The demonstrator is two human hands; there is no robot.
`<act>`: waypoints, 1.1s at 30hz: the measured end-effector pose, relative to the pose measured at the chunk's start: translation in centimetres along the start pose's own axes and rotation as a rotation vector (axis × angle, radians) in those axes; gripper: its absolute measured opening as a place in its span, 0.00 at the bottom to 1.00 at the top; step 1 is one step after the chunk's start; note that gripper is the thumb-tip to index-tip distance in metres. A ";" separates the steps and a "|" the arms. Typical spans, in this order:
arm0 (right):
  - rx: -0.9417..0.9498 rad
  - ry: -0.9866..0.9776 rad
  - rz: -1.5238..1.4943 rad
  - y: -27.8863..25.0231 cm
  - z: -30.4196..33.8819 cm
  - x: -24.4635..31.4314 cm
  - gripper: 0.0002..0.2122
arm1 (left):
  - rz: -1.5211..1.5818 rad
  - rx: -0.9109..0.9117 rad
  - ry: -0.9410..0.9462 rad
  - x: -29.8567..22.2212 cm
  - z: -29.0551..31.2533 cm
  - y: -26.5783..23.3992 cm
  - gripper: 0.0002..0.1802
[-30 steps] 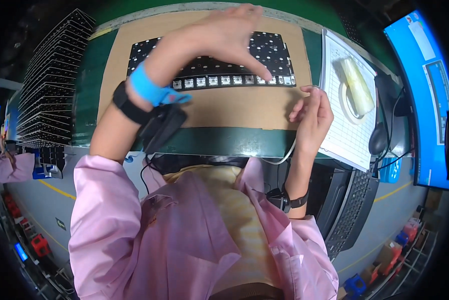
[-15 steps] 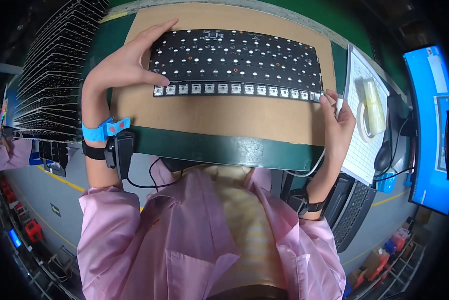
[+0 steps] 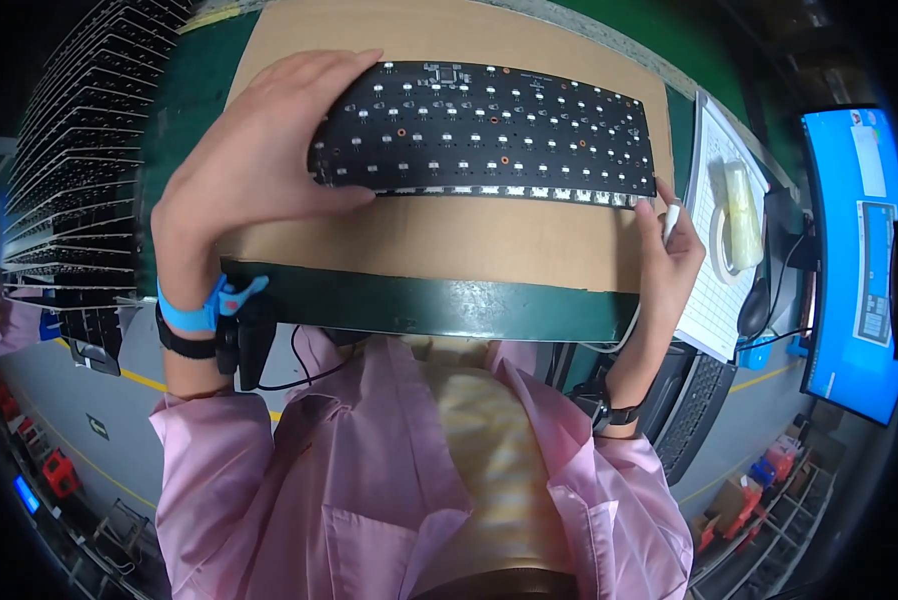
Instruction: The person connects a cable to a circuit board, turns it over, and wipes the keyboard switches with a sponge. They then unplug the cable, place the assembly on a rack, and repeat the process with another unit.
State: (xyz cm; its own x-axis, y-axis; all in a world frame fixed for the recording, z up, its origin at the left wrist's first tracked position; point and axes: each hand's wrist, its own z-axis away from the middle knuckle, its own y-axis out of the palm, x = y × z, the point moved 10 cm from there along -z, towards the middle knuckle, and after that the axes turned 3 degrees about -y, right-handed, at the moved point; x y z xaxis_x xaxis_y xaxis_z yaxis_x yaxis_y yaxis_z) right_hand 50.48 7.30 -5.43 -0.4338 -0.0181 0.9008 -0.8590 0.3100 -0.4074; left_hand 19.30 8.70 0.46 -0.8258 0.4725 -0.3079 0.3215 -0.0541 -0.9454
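Note:
A long black keyboard circuit board [image 3: 489, 130] with rows of small parts lies tilted over a brown cardboard sheet [image 3: 449, 240]. My left hand [image 3: 259, 160] grips its left end, thumb under the near edge and fingers over the top. My right hand [image 3: 669, 260] touches the board's right near corner with its fingertips and has a small white object between the fingers. A blue wrist strap [image 3: 204, 310] and a black band sit on my left wrist.
The cardboard rests on a green-edged table [image 3: 419, 305]. A stack of black boards [image 3: 79, 170] stands at the left. To the right lie a white gridded sheet [image 3: 719, 260] with a tape roll [image 3: 734, 215], and a blue monitor [image 3: 854, 260].
The board has come nearer and lifted; my left hand moved from reaching across it to gripping its left end. My right hand stays at the right corner.

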 end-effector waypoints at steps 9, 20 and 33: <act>-0.008 0.195 -0.189 -0.1 -1.4 -1.3 0.15 | 0.023 -0.025 -0.022 0.4 -1.7 0.2 0.48; -0.068 0.019 0.080 1.6 -3.4 0.1 0.17 | -0.090 0.071 -0.027 1.4 -5.4 1.8 0.52; -0.112 0.158 0.050 3.3 -5.4 0.0 0.18 | -0.011 0.005 -0.028 3.3 -7.5 0.2 0.52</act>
State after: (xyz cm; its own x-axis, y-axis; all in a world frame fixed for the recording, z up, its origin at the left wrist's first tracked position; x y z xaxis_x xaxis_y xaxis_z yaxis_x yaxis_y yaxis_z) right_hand 49.15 13.49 -5.99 -0.4196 0.1473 0.8957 -0.7981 0.4103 -0.4413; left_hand 20.10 16.87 0.04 -0.8423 0.4480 -0.2999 0.3098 -0.0530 -0.9493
